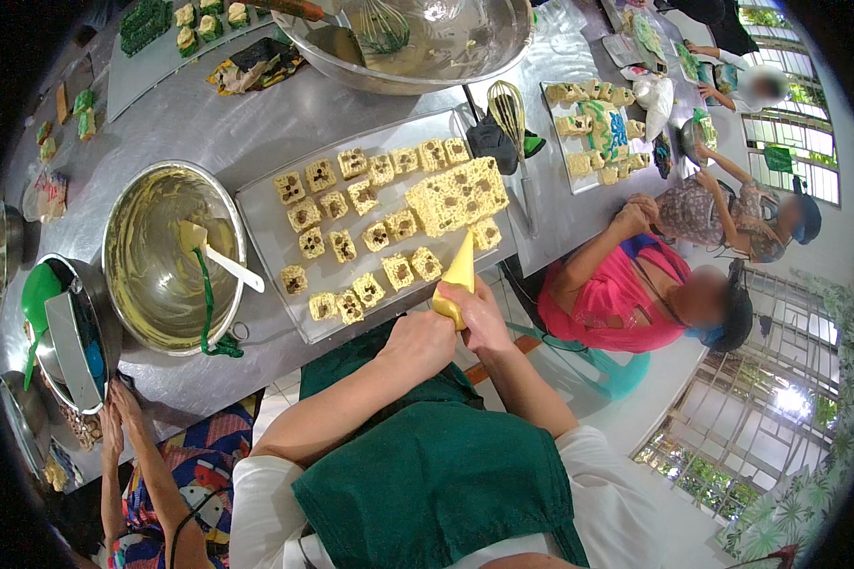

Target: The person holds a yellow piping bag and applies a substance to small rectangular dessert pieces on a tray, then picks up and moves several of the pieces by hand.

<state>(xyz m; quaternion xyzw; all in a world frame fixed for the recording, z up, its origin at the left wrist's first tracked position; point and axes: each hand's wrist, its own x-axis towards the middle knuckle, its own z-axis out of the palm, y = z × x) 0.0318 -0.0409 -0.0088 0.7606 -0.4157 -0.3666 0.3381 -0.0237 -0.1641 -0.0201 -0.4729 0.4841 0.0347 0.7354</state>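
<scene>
Both of my hands are on a piping bag (458,281) of yellow icing, just past the tray's near edge. My right hand (482,313) wraps round the bag's side, and my left hand (421,343) is closed at its wide rear end. The bag's tip points away from me, by a small iced cake square (485,233) at the tray's near right corner. On the clear tray (270,267) sit rows of small cake squares (341,245) with yellow piped squiggles and brown centres. A larger rectangular cake (459,198) with the same decoration lies at the tray's right.
Left stands a steel bowl (153,284) smeared with yellow icing, holding a spatula (231,267). A big steel bowl (427,82) and a whisk (509,117) are beyond the tray. A person in pink (612,291) sits right; another person's hands (117,412) are at lower left.
</scene>
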